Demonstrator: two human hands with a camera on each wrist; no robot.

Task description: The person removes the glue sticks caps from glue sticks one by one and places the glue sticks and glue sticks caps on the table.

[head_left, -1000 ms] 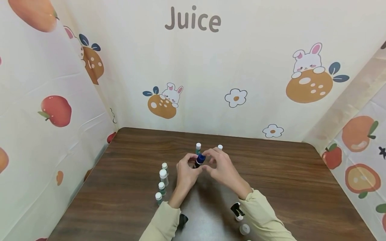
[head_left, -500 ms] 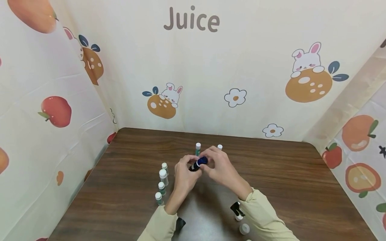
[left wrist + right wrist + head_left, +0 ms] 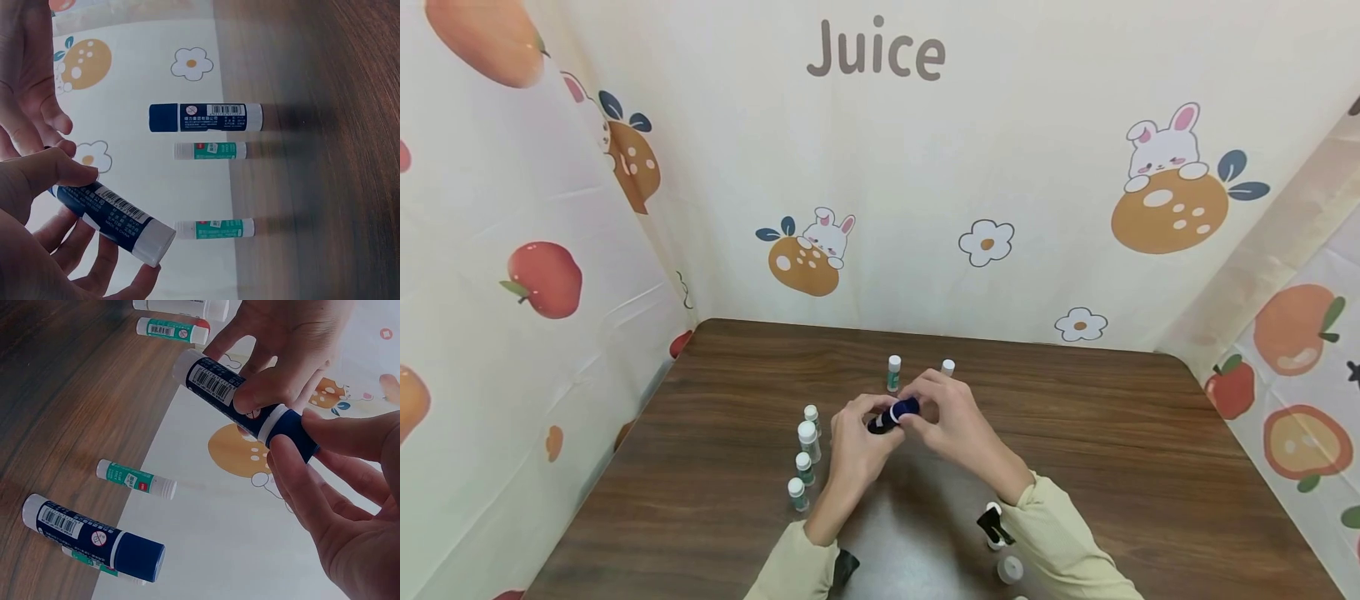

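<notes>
A dark blue glue stick (image 3: 893, 414) is held tilted above the table between both hands. My left hand (image 3: 856, 446) grips its barrel (image 3: 215, 384), thumb across the label. The fingers of my right hand (image 3: 951, 417) pinch the blue cap (image 3: 294, 431), and a white band shows between cap and barrel. A second blue glue stick (image 3: 206, 117) stands upright on the table, hidden behind my right hand in the head view. Two small green glue sticks with white caps stand close by, one green stick (image 3: 210, 150) beside it and the other green stick (image 3: 215, 229) farther left.
Left of my arms stands a row of several white-capped glue sticks (image 3: 798, 495), one of them larger (image 3: 808, 439). Near my right sleeve (image 3: 1067, 533) are more white-topped items (image 3: 1010, 570), partly covered. Patterned cloth (image 3: 895, 192) hangs behind the brown table (image 3: 722, 375).
The held glue stick has tipped from nearly upright to a slant, its cap toward the right. My right fingers have closed around the cap. My left hand has shifted slightly left.
</notes>
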